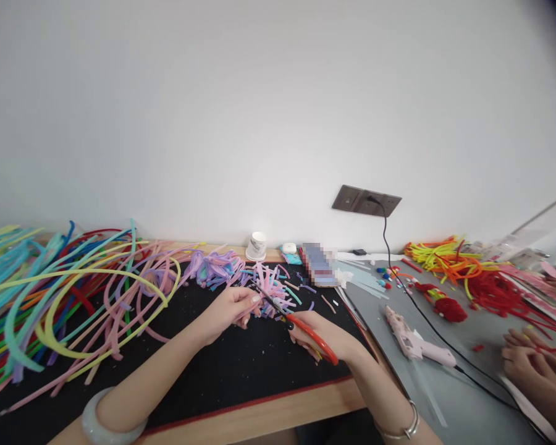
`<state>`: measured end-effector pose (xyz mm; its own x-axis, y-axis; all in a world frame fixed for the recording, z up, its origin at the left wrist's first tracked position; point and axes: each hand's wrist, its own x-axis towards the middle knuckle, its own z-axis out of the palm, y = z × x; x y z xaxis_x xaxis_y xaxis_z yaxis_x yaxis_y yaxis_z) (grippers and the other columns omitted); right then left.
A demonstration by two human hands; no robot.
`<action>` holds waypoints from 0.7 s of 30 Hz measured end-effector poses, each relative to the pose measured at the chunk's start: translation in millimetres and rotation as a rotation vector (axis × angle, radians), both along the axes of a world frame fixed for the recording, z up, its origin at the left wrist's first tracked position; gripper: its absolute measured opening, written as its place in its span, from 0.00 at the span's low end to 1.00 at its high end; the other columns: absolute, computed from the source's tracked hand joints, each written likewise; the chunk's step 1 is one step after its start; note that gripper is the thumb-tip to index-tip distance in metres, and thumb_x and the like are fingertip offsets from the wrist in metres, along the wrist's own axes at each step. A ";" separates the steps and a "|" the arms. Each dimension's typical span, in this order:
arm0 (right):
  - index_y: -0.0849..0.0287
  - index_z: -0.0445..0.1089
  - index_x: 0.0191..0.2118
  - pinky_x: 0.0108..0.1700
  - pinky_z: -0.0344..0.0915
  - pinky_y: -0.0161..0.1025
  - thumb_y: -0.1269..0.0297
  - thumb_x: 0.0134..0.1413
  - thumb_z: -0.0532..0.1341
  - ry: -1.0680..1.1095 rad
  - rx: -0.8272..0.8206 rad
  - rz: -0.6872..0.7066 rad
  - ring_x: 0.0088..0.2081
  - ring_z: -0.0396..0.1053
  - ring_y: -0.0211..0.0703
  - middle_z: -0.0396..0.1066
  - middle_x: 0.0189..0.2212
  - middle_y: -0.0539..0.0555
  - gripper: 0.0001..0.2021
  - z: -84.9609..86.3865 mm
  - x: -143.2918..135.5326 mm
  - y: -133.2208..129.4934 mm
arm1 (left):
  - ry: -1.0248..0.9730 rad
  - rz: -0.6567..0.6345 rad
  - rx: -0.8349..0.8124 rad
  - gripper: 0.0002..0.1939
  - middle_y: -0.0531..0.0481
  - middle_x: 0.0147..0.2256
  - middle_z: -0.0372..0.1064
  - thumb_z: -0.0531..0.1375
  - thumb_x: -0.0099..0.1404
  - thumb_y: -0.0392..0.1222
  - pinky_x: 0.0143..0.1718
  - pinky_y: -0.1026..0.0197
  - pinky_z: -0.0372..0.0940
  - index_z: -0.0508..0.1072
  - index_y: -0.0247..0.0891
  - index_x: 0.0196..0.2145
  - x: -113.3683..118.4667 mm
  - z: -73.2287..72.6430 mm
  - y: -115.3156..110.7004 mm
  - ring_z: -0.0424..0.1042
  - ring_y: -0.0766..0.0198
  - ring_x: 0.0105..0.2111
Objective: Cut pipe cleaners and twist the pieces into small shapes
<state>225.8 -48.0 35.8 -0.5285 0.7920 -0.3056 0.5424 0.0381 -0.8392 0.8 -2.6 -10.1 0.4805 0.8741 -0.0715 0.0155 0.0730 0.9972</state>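
The right hand (319, 322) is closed around the orange handles of a pair of scissors (311, 339), its lower fingers partly covered by the handle. The blades point toward ten o'clock, their tips close by the left hand (230, 310); how far apart they stand is hard to make out. The left hand's fingers curl in toward the thumb, but whether they pinch anything, I cannot tell.

At twelve o'clock, just beyond the blades, lies a heap of short pink and purple fuzzy sticks (273, 283), partly hidden by hand and scissors. A purple bundle (215, 269) sits at ten o'clock on the black mat (231, 383). At nine o'clock a tangle of long fuzzy stems (41, 303) is cut off by the left edge.

Another person's hands (528, 368), at three to four o'clock, are also cropped (fingers blurred near a red strand). The pale pink glue gun (414, 345) lies nearer, around three to four o'clock.

As for writing, the phone (322, 266) at one to two o'clock has its screen blurred into blocks, and the marks on the white cup (257, 245) at twelve o'clock are too small to read.
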 end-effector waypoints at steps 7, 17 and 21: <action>0.60 0.57 0.25 0.12 0.53 0.28 0.46 0.51 0.52 -0.010 -0.076 -0.111 0.12 0.54 0.29 0.53 0.15 0.44 0.19 -11.7 -3.1 2.5 | -0.031 -0.016 -0.066 0.19 0.56 0.16 0.56 0.56 0.56 0.54 0.22 0.68 0.54 0.69 0.33 0.23 -0.6 1.8 -0.2 0.55 0.73 0.17; 0.59 0.56 0.21 0.08 0.51 0.28 0.47 0.52 0.49 -0.092 -0.194 -0.158 0.09 0.55 0.29 0.53 0.13 0.43 0.21 -6.9 -16.6 9.1 | -0.116 -0.046 -0.314 0.17 0.56 0.16 0.55 0.62 0.51 0.50 0.19 0.70 0.49 0.69 0.31 0.21 -5.1 1.9 15.4 0.49 0.76 0.16; 0.60 0.56 0.22 0.08 0.52 0.28 0.44 0.52 0.49 -0.045 -0.193 -0.136 0.09 0.54 0.29 0.53 0.13 0.43 0.22 -13.5 -16.1 9.5 | -0.161 -0.057 -0.370 0.15 0.54 0.19 0.60 0.64 0.49 0.47 0.18 0.71 0.49 0.69 0.31 0.21 -6.7 1.6 19.1 0.50 0.77 0.17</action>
